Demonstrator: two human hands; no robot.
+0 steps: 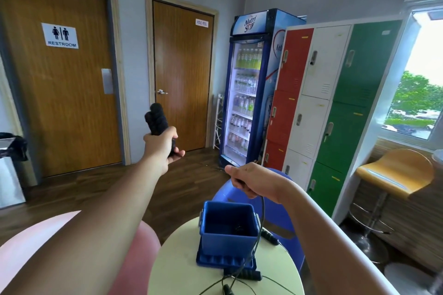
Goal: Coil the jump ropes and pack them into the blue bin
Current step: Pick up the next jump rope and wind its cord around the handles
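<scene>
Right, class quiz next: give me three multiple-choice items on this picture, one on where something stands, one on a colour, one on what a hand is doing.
1. Where does the blue bin stand?
A) on the floor
B) on the round table
C) on a shelf

2. What colour are the handles held in the left hand?
A) black
B) red
C) white

3. What is the right hand doing?
A) lying flat on the tabletop
B) reaching into the bin
C) pinching a rope

Answers: 1 B, the bin's base rests on the tabletop; 2 A, the raised handles are plainly black; 3 C, thumb and fingers close on the rope, which runs down past the bin to the table.
</scene>
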